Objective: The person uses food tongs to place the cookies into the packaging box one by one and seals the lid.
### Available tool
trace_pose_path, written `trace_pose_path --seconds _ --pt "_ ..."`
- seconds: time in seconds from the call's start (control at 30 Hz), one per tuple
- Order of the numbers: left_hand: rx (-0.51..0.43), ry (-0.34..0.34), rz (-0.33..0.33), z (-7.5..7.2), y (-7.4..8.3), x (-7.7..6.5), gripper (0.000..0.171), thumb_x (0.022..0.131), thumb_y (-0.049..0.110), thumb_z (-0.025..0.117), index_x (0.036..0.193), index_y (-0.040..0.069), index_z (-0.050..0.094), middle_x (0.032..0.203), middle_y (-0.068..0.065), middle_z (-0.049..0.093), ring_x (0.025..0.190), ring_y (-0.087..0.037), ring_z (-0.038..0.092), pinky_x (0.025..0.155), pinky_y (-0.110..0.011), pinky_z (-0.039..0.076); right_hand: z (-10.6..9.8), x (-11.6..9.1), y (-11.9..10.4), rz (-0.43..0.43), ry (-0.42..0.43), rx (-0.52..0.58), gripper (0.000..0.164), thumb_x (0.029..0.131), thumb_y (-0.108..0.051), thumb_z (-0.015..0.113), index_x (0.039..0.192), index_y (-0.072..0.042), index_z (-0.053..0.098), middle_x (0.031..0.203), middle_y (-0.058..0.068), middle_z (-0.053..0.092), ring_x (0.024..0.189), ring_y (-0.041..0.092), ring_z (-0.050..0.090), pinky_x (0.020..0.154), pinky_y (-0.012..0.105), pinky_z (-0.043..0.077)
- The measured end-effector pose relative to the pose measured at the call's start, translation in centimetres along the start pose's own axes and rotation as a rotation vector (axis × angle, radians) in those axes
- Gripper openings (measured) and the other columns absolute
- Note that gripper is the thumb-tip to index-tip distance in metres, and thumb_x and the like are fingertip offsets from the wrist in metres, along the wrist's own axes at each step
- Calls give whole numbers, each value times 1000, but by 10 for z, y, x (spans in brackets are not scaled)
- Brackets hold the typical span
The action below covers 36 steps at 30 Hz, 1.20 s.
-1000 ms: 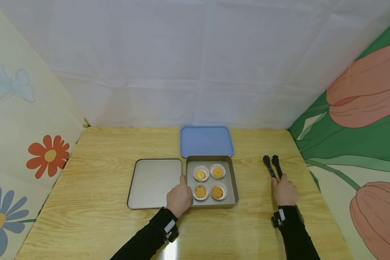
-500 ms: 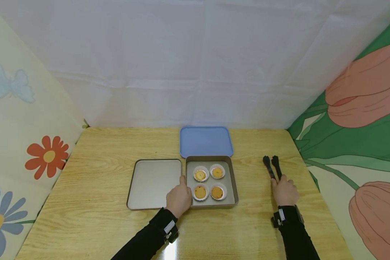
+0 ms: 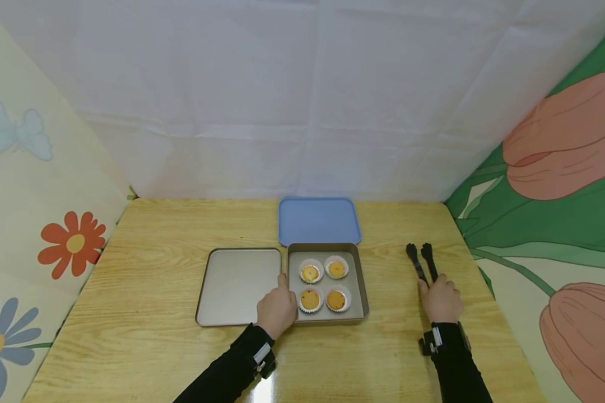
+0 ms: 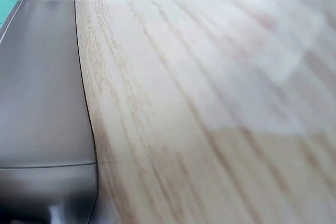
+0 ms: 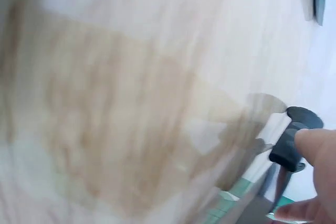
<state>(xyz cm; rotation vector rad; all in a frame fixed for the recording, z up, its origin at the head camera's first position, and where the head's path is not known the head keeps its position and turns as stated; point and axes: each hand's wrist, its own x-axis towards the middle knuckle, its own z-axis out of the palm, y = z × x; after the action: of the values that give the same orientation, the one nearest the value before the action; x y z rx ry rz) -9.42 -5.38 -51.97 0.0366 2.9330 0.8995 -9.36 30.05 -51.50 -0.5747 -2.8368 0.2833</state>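
My left hand (image 3: 277,307) lies at the left wall of a square metal baking pan (image 3: 364,288), gripping its edge with the index finger stretched along the rim. Inside the pan sit several small round cakes (image 3: 310,300) in white paper cups. The pan's outer wall (image 4: 42,87) fills the left of the left wrist view; the left fingers are hidden there. To the right of the pan, my right hand (image 3: 442,299) holds a pair of tongs (image 3: 415,260) with black, spread tips pointing away from me. In the right wrist view, thumb and fingers are around the tongs (image 5: 286,148).
A flat grey metal lid or tray (image 3: 239,285) lies just left of the pan. Behind the pan is a blue tray (image 3: 319,221). The wooden table (image 3: 156,336) has a white curtain (image 3: 222,101) behind it and printed panels at both sides.
The head view has shifted very slightly. The tips of the tongs stand a little wider apart than before. My left hand, the pan and the cakes have stayed in place.
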Motion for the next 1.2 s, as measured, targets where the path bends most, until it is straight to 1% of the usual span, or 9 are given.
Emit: trace_pose_path --seconds 0.17,0.4,0.57,0.7,0.77,0.87,1.0,1.1,1.2 --pt "-10 1 -1 0 0 0 46 91 16 41 131 -5 36 47 -2 42 38 -17 39 38 -34 30 -9 -3 -7 -48 58 3 52 86 -28 61 103 18 45 85 36 49 81 52 48 53 55 39" --pt "-13 -2 -6 -1 0 1 45 91 16 40 131 -4 37 47 -2 41 39 -17 39 38 -34 30 -29 -6 -31 -195 107 25 56 85 -24 63 114 21 45 98 42 50 94 56 45 75 58 38" --pt "-48 -4 -14 0 -1 1 45 93 18 39 131 -4 37 52 -7 49 43 -21 46 40 -36 34 -35 -16 -53 -283 31 133 58 87 -23 60 122 19 41 105 41 48 101 54 42 86 57 33" --pt "-114 18 -7 0 -5 0 47 97 28 36 130 -4 39 76 -21 63 64 -32 61 53 -44 44 -37 -31 -71 -353 -44 192 58 87 -24 59 124 17 41 106 37 50 103 51 43 84 55 36" --pt "-160 32 -1 0 -8 -1 48 98 33 33 129 -3 41 89 -25 64 76 -36 63 61 -47 46 -36 -37 -79 -381 -70 204 58 87 -24 60 125 16 41 106 36 51 104 50 44 85 54 36" --pt "-227 46 15 -3 -12 -3 47 99 35 30 126 -2 44 94 -26 63 81 -38 62 64 -48 46 -34 -44 -86 -388 -82 211 57 87 -25 60 125 14 43 106 33 53 105 48 44 84 53 38" --pt "-247 78 16 -11 -17 -2 37 98 31 35 114 1 51 85 -19 64 73 -33 62 57 -43 45 -31 -49 -90 -383 -89 216 57 87 -26 61 126 12 44 105 31 54 106 45 44 81 51 41" --pt "-199 88 -24 -17 -21 0 27 94 26 45 104 3 55 71 -11 61 60 -24 57 51 -37 41 -30 -51 -91 -377 -86 219 57 87 -26 61 126 11 44 105 29 54 106 44 44 80 51 41" --pt "-134 59 -54 -21 -23 1 21 89 23 51 95 3 55 63 -7 54 53 -20 50 46 -35 37 -30 -54 -92 -370 -81 224 56 86 -25 61 126 11 44 102 28 55 104 42 45 79 49 42"
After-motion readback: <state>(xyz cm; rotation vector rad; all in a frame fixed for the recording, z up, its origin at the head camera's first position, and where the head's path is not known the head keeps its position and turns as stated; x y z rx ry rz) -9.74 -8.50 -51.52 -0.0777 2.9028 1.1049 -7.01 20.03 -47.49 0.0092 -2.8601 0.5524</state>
